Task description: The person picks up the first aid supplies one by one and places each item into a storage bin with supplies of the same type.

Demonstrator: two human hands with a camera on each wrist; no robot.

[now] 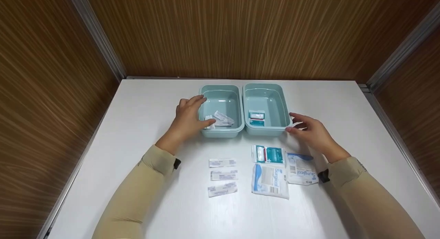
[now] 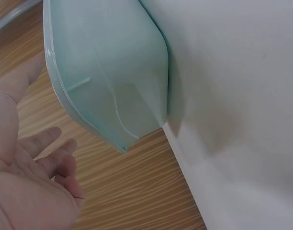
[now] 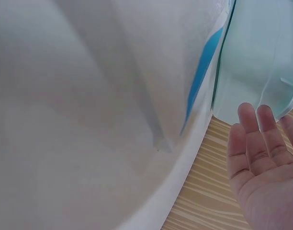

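Note:
Two light-teal plastic bins stand side by side. My left hand point(image 1: 187, 117) is at the left bin point(image 1: 223, 133), thumb over its front left part and fingertips by the left rim. In the left wrist view the fingers point(image 2: 43, 143) are spread beside the bin wall point(image 2: 113, 72). Several white wrapped strips point(image 1: 224, 120) lie in that bin. My right hand point(image 1: 312, 134) is at the front right corner of the right bin point(image 1: 266, 132), its fingers point(image 3: 268, 124) extended along the wall in the right wrist view. Teal-and-white packets point(image 1: 256, 118) lie inside the right bin.
Three white wrapped strips point(image 1: 223, 175) lie in a column before the left bin. Before the right bin are a teal packet point(image 1: 275, 155) and two white-and-blue pouches, one nearer point(image 1: 271, 181), one right point(image 1: 302, 168). Wood-grain panels point(image 1: 233, 36) enclose the white table point(image 1: 137, 129).

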